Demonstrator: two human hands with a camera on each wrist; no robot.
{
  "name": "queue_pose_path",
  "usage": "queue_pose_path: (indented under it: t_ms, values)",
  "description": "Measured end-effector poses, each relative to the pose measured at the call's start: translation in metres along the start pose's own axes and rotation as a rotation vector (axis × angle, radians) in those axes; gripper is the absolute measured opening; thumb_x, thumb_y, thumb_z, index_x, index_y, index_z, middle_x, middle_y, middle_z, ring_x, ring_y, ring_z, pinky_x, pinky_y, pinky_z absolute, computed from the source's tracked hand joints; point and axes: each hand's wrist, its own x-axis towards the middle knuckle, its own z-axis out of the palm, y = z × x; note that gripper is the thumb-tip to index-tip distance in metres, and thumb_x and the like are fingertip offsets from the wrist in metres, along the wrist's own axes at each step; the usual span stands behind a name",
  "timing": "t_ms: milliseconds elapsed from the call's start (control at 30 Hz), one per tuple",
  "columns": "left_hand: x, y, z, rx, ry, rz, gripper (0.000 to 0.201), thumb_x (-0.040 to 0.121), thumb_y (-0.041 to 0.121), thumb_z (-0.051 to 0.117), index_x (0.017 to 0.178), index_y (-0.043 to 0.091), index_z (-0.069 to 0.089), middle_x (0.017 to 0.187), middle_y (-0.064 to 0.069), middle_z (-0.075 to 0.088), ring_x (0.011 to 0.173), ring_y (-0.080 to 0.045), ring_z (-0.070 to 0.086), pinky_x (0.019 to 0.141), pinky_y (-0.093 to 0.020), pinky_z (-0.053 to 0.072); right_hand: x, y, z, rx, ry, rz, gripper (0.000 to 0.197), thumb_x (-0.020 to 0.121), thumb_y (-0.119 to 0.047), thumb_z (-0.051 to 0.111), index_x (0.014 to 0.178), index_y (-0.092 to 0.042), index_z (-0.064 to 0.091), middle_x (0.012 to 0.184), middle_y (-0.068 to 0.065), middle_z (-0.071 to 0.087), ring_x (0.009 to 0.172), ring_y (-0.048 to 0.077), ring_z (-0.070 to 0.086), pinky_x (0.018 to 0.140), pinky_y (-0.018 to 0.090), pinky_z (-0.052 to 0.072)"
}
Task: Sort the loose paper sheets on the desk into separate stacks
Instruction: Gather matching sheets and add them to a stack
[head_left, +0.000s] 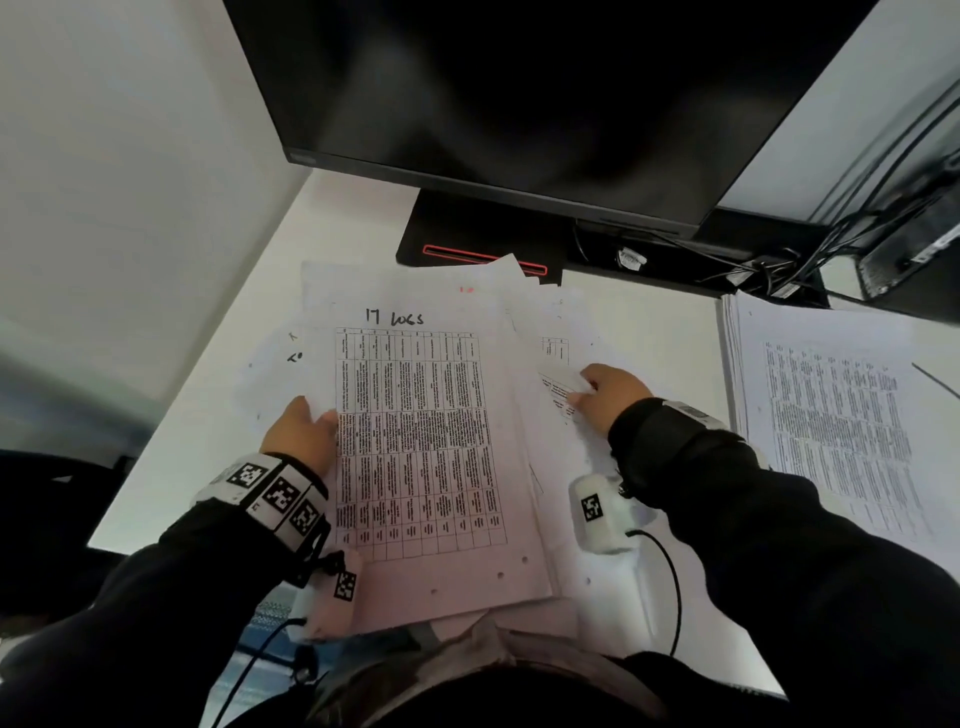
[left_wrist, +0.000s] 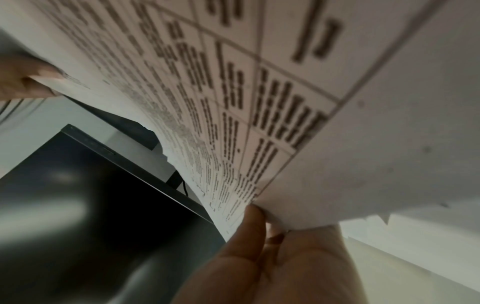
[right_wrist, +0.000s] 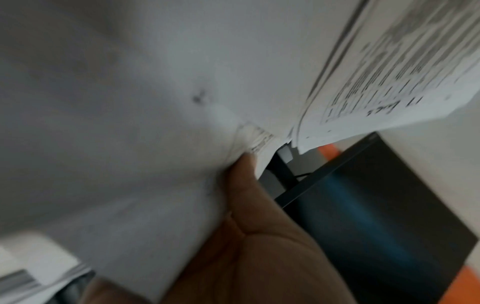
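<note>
Both hands are closed on paper: by the left hand (head_left: 304, 434) the left edge of a bundle (head_left: 431, 457) is pinched, with a table sheet marked "IT LOGS" on top, and by the right hand (head_left: 608, 397) a sheet (head_left: 558, 387) at the bundle's right side is pinched. The bundle is held above the table (head_left: 218, 415), in front of the monitor (head_left: 519, 104). One stack (head_left: 831, 415) is already laid at the right. More loose sheets are seen under the bundle, so much sorting is judged to be left.
</note>
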Motion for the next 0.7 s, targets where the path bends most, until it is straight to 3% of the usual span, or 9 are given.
queue_pose_path:
  t_ms: [133,200,267,367,433,500,600,633,700]
  values:
    - [0.003,0.004,-0.007,-0.001,0.025,-0.016,0.043,0.098,0.025,0.039,0.131,-0.003,0.037,0.135,-0.023,0.044,0.124,-0.037,0.042,0.099,-0.04,0.034,-0.004,0.013,-0.013,0.128,0.088,0.106,0.029,0.095,-0.019,0.047,0.117,-0.002,0.055,0.117,0.018,0.06,0.096,0.03,0.054,0.077,0.026,0.037]
    - [0.004,0.005,-0.007,0.01,0.014,-0.018,0.042,0.098,0.025,0.039,0.129,-0.004,0.039,0.134,-0.025,0.045,0.124,-0.038,0.043,0.099,-0.04,0.034,-0.009,0.018,-0.015,0.148,0.081,0.132,0.032,0.096,-0.016,0.045,0.123,-0.002,0.05,0.124,0.019,0.057,0.108,0.032,0.054,0.08,0.025,0.036]
    - [0.003,0.007,-0.006,0.031,-0.003,-0.024,0.044,0.098,0.026,0.039,0.128,-0.006,0.039,0.134,-0.026,0.045,0.124,-0.038,0.042,0.099,-0.04,0.034,-0.018,0.02,-0.01,0.052,-0.062,0.12,0.042,0.097,-0.016,0.042,0.137,-0.003,0.038,0.139,0.017,0.045,0.126,0.029,0.045,0.093,0.025,0.036]
    - [0.001,0.011,-0.003,0.066,-0.031,-0.025,0.042,0.099,0.025,0.037,0.127,-0.007,0.039,0.133,-0.027,0.044,0.123,-0.038,0.042,0.098,-0.04,0.034,-0.034,0.019,0.003,-0.185,-0.316,0.096,0.056,0.099,-0.034,0.038,0.146,-0.007,0.023,0.153,0.009,0.028,0.139,0.024,0.029,0.11,0.028,0.025]
    - [-0.002,0.015,-0.001,0.112,-0.049,0.002,0.041,0.1,0.021,0.034,0.129,-0.007,0.039,0.135,-0.025,0.042,0.126,-0.037,0.04,0.102,-0.04,0.032,-0.036,0.02,0.002,-0.201,-0.317,0.086,0.06,0.097,-0.045,0.035,0.144,-0.009,0.028,0.15,0.01,0.034,0.136,0.024,0.034,0.108,0.03,0.028]
    - [-0.003,0.018,0.001,0.076,-0.055,-0.005,0.043,0.1,0.023,0.035,0.131,-0.007,0.037,0.137,-0.025,0.041,0.128,-0.036,0.039,0.102,-0.039,0.031,-0.029,0.019,-0.006,-0.108,-0.184,0.086,0.05,0.098,-0.042,0.034,0.137,-0.011,0.04,0.139,0.012,0.047,0.126,0.027,0.046,0.1,0.031,0.035]
    - [-0.003,0.019,0.003,0.029,-0.049,-0.02,0.045,0.099,0.026,0.036,0.13,-0.007,0.037,0.134,-0.025,0.044,0.125,-0.036,0.042,0.098,-0.038,0.033,-0.008,0.006,-0.013,0.034,-0.054,0.1,0.026,0.098,-0.03,0.034,0.101,-0.014,0.055,0.097,0.011,0.058,0.088,0.027,0.057,0.07,0.029,0.047]
    - [-0.002,0.019,0.004,0.021,-0.049,-0.022,0.047,0.099,0.027,0.037,0.132,-0.006,0.035,0.135,-0.025,0.044,0.125,-0.036,0.042,0.099,-0.038,0.034,-0.001,0.003,-0.011,0.077,-0.051,0.102,0.026,0.097,-0.028,0.035,0.097,-0.013,0.057,0.091,0.01,0.056,0.083,0.025,0.055,0.069,0.03,0.048]
    - [-0.003,0.019,0.008,-0.007,-0.051,-0.028,0.049,0.098,0.028,0.039,0.137,-0.003,0.032,0.137,-0.024,0.043,0.125,-0.037,0.042,0.099,-0.039,0.034,0.006,-0.002,-0.005,0.133,-0.079,0.107,0.032,0.098,-0.024,0.039,0.119,-0.008,0.057,0.105,0.013,0.057,0.092,0.022,0.051,0.089,0.032,0.046]
